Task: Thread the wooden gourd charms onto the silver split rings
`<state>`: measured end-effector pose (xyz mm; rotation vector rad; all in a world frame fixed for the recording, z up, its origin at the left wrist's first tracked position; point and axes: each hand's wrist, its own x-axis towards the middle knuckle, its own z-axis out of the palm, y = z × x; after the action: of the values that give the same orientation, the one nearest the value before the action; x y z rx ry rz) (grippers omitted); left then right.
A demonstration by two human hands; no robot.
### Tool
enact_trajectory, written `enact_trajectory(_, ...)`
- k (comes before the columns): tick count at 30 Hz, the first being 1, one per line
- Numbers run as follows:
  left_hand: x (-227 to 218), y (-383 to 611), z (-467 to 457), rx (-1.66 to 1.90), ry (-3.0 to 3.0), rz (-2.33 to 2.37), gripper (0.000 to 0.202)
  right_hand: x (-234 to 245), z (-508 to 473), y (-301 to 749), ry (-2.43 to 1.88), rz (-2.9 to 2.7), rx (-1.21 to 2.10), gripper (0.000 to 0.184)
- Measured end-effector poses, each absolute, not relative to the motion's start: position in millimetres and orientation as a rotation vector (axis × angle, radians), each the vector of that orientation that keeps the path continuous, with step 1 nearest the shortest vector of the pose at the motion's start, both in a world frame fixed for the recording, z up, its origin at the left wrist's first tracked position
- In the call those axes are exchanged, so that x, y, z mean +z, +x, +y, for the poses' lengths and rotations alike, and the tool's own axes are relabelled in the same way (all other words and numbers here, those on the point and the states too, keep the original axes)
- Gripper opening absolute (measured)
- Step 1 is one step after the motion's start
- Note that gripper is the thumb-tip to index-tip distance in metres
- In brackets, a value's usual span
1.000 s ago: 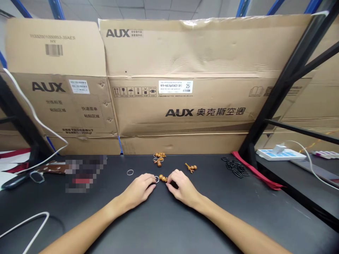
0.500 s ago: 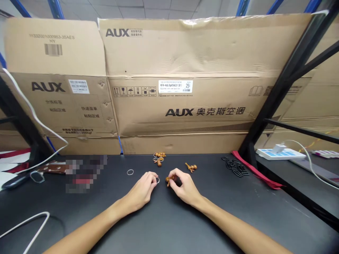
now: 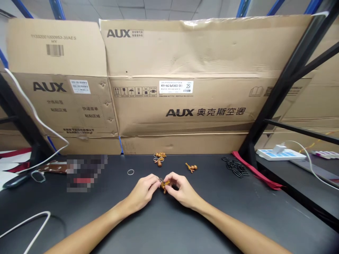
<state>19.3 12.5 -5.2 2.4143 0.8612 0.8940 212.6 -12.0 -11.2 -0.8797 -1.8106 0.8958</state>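
Note:
My left hand (image 3: 143, 192) and my right hand (image 3: 181, 190) meet fingertip to fingertip over the black table (image 3: 169, 225). Between them sits a small brown wooden gourd charm (image 3: 164, 184), pinched by my right hand. My left fingers pinch a small metal ring (image 3: 160, 180) against the charm. A loose metal ring (image 3: 130, 172) lies to the left. Another gourd charm (image 3: 191, 167) lies to the right, and a small pile of charms with rings (image 3: 159, 157) lies further back.
Large AUX cardboard boxes (image 3: 185, 84) wall off the back. Black loops (image 3: 235, 167) and a red strap (image 3: 254, 173) lie at the right by a black rack post (image 3: 280, 88). A white cable (image 3: 26, 222) crosses the near left corner. A blurred patch (image 3: 86, 173) covers something at left.
My right hand lifted the gourd charm off the table and brought it left; my left hand picked up the ring. Both hands have closed together at the centre.

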Motion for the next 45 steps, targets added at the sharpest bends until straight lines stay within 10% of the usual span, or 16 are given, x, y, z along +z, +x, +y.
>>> enact_trajectory(45,7.2,16.3,9.9,0.745,2.336,0.761,0.024,-16.7,-7.9,210.7,-1.089,-1.743,0.762,0.012)
